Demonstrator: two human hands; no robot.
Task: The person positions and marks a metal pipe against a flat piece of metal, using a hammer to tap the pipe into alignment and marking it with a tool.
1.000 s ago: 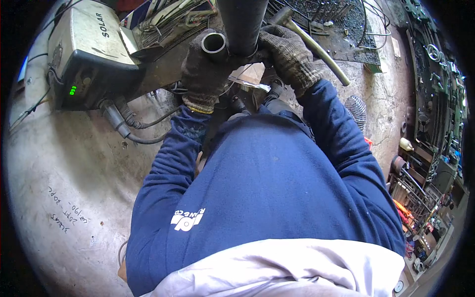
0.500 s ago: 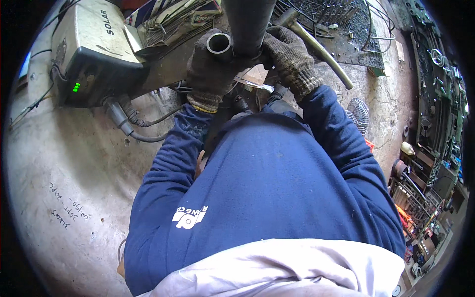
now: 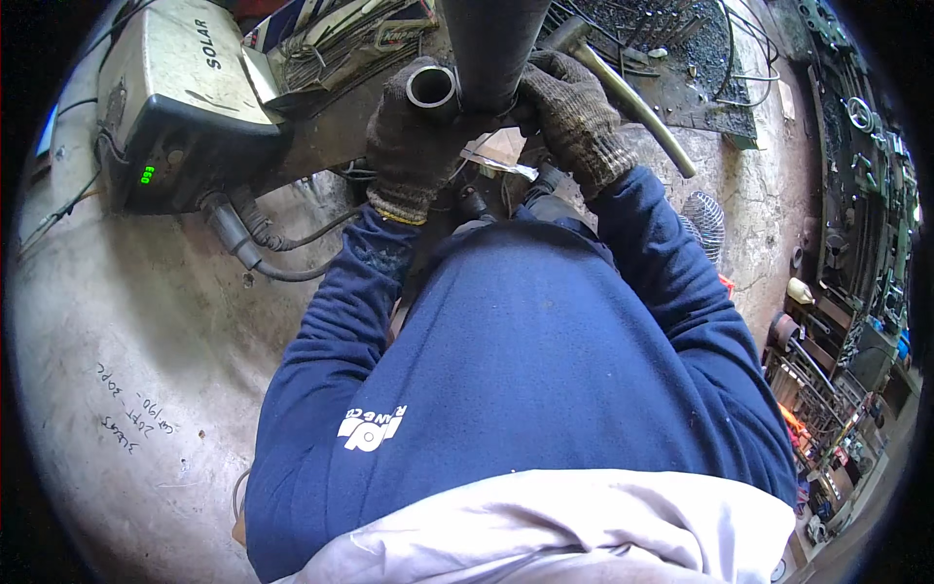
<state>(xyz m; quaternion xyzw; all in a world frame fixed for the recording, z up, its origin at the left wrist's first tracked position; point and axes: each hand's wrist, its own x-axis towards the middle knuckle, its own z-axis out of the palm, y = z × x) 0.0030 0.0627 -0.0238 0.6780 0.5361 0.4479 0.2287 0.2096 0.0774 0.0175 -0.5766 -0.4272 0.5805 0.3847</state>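
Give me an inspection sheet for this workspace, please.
Surface: dark work surface, strewn with black debris.
Job's things: short pipe, open end up; thicker dark tube beside it.
Clutter: hammer near the right hand; thin rods piled beyond the left.
Hands: gloved left hand against the short pipe; gloved right hand by the dark tube's lower end. Grips partly hidden, closure unclear.
Cables: thick cable plugged into the cream-and-black machine.
Surroundings: stained floor, wire cage, assorted metal items at far right.
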